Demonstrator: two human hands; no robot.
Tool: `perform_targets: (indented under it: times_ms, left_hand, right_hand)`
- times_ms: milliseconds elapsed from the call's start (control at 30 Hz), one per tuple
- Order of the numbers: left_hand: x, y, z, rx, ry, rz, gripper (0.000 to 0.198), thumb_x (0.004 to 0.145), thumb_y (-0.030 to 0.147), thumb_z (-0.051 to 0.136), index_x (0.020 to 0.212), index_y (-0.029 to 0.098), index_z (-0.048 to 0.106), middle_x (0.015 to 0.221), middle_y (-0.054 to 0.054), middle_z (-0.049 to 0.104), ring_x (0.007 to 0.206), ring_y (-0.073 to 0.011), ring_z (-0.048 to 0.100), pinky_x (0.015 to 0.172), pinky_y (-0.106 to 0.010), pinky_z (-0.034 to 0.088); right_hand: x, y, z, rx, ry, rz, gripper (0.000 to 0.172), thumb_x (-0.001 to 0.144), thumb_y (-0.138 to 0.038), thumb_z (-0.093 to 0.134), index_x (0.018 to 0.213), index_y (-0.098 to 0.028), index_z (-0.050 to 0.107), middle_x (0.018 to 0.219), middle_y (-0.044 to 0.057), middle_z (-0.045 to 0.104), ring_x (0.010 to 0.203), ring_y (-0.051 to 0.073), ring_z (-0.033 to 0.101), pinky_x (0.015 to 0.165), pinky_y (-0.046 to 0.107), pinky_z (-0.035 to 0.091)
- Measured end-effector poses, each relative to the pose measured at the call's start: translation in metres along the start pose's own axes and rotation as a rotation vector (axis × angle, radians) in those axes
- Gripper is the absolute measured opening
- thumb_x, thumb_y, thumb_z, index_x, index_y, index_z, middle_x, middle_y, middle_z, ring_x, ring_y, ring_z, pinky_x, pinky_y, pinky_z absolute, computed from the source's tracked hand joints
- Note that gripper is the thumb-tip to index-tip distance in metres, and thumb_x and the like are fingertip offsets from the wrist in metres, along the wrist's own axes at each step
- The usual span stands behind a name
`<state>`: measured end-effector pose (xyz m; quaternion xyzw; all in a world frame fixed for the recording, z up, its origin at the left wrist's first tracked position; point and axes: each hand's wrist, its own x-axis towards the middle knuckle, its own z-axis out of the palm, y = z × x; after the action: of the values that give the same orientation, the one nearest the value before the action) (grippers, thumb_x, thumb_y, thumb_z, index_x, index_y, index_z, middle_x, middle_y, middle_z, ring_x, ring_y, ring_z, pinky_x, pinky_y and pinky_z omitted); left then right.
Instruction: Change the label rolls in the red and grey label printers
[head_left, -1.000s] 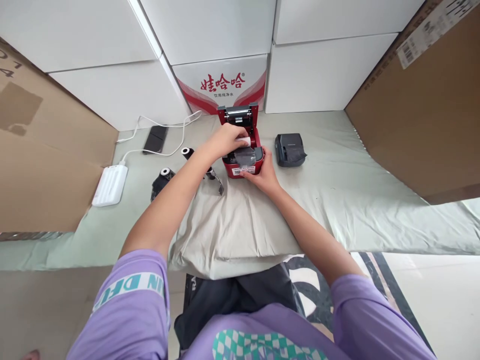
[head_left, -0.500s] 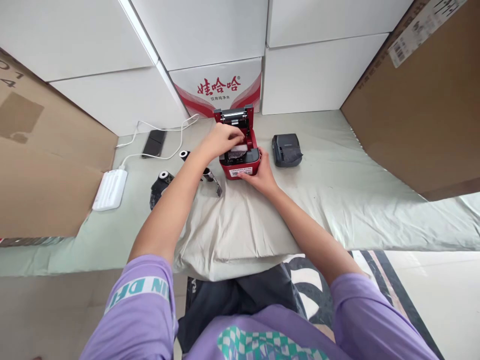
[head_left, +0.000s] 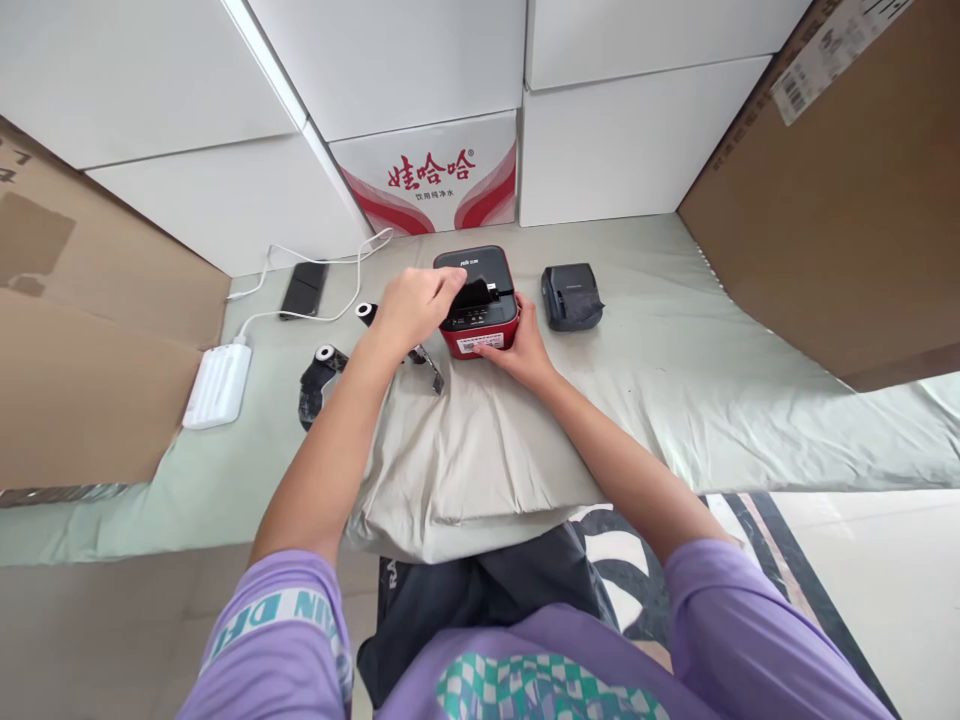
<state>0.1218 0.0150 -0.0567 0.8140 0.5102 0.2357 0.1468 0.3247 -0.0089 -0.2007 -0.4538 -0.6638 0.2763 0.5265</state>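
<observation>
A red label printer (head_left: 491,348) with a black top stands on the cloth-covered surface, its lid (head_left: 487,262) down. Out of the slot on top comes a dark strip (head_left: 474,293). My left hand (head_left: 416,305) is over the printer's left side, thumb and fingers closed at the strip's upper end; the fingertips are partly hidden. My right hand (head_left: 525,345) wraps round the front right corner, thumb across the white label on the front. Left of the printer lie rolls of black ribbon or labels (head_left: 322,375), partly behind my left forearm.
A smaller black device (head_left: 572,297) sits right of the printer. Farther left are a black phone (head_left: 304,289), a white power bank (head_left: 217,386) and a white cable (head_left: 300,318). White boxes (head_left: 420,170) line the back; cardboard boxes (head_left: 840,200) flank both sides.
The printer's lid stood open with my left hand at the inside; now it is down. My left hand has moved slightly left and down, to the strip. My right hand stays on the printer.
</observation>
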Motion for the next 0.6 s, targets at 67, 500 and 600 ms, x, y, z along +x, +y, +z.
perform_targets:
  times_ms: [67,500,600]
  left_hand:
    - [-0.011,0.005,0.002,0.083,0.035,-0.033,0.061,0.108,0.06,0.032,0.123,0.023,0.077,0.106,-0.009,0.081,0.11,-0.0295,0.073,0.098,-0.036,0.051]
    - [-0.026,0.029,0.022,0.342,0.019,-0.136,0.048,0.104,0.051,0.046,0.126,0.015,0.069,0.115,-0.02,0.078,0.143,-0.0427,0.055,0.115,-0.055,0.045]
    - [-0.031,0.02,0.026,0.157,0.055,-0.129,0.049,0.104,0.048,0.05,0.14,0.018,0.063,0.13,-0.017,0.076,0.142,-0.038,0.058,0.121,-0.055,0.041]
  right_hand:
    - [0.0,0.0,0.0,0.006,0.006,-0.001,0.119,0.063,-0.071,0.089,0.155,-0.022,0.032,0.153,0.02,0.046,0.145,0.038,0.048,0.127,0.06,0.038]
    - [-0.002,0.001,0.003,0.019,0.017,-0.021,0.115,0.067,-0.068,0.088,0.154,-0.019,0.033,0.154,0.022,0.046,0.146,0.037,0.049,0.125,0.058,0.04]
    - [-0.003,-0.004,0.002,-0.027,0.025,-0.02,0.113,0.069,-0.065,0.088,0.156,-0.017,0.033,0.156,0.022,0.047,0.147,0.037,0.049,0.125,0.057,0.041]
